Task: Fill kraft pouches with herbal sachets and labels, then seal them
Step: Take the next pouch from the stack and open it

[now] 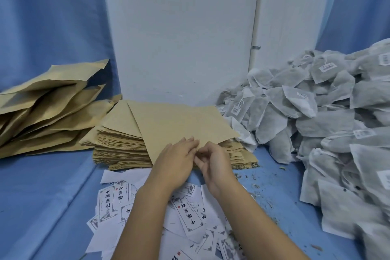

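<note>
Fingers [188,141] of the left hand [177,160] lie straight on the top kraft pouch [179,124]; the right hand [215,164] pinches its 6 o'clock corner.

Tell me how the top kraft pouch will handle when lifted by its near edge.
The top kraft pouch lies flat and thin, so probably light and floppy, sagging if held by one edge. It sits skewed on the stack, so it likely slides off easily.
</note>
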`<action>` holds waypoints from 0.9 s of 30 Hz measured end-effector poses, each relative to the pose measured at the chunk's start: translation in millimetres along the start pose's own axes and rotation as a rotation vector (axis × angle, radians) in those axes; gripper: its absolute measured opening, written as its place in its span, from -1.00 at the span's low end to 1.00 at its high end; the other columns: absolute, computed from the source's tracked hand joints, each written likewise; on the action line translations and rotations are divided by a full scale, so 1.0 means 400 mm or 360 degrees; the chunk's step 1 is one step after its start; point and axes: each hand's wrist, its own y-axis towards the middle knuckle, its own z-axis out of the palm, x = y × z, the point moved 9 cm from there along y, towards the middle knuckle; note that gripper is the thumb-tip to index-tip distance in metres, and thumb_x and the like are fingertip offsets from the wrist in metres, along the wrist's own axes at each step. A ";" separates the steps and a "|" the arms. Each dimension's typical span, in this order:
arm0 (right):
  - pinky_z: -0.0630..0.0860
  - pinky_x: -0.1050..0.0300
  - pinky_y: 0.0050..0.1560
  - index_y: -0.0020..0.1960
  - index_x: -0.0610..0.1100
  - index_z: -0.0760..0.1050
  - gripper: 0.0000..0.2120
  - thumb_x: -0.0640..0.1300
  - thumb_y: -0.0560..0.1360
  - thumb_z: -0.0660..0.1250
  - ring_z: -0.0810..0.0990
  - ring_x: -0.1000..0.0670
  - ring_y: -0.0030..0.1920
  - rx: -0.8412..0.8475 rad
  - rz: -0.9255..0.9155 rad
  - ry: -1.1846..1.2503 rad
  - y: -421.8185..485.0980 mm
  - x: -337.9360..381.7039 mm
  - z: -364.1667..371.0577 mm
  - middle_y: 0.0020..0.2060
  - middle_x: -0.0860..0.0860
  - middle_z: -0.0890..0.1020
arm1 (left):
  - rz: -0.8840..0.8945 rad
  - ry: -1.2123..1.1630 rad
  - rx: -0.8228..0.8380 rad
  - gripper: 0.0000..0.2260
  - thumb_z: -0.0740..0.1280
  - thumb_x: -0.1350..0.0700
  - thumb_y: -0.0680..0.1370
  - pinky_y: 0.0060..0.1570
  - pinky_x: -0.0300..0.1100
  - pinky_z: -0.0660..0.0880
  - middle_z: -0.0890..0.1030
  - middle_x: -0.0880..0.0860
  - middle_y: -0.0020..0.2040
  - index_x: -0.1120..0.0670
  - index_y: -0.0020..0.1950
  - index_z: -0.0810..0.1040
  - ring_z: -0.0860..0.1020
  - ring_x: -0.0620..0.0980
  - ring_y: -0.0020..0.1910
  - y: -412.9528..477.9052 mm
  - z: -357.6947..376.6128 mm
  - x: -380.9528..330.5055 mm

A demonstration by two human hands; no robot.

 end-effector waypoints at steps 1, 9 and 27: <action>0.61 0.21 -0.27 -0.20 -0.24 0.36 -0.76 -0.51 0.43 0.04 0.55 -0.04 -0.31 -0.0004 -0.0003 -0.0007 0.001 0.000 0.000 -0.29 -0.17 0.44 | -0.0014 0.0039 -0.0031 -0.67 0.06 0.10 0.66 0.34 -0.13 0.24 0.40 -0.05 0.43 -0.07 0.41 0.38 0.32 -0.04 0.42 -0.003 -0.004 0.001; 0.59 0.23 -0.26 -0.30 -0.21 0.34 -0.74 -0.50 0.43 0.06 0.37 -0.05 -0.27 -0.0012 -0.0016 -0.0074 -0.004 0.013 0.017 -0.36 -0.11 0.34 | -0.0140 0.0010 -0.0222 -0.71 0.13 0.01 0.63 0.09 -0.14 0.38 0.58 -0.03 0.23 -0.12 0.33 0.45 0.50 0.04 0.21 -0.007 -0.023 0.014; 0.57 0.24 -0.27 -0.27 -0.23 0.38 -0.79 -0.47 0.45 0.15 0.49 -0.05 -0.25 0.0017 0.0044 -0.0190 -0.020 0.006 0.027 -0.28 -0.15 0.45 | -0.0038 0.0195 -0.0404 -0.73 0.16 0.16 0.58 0.01 -0.05 0.44 0.62 0.05 0.12 0.01 0.23 0.52 0.54 0.13 0.09 -0.017 -0.041 -0.017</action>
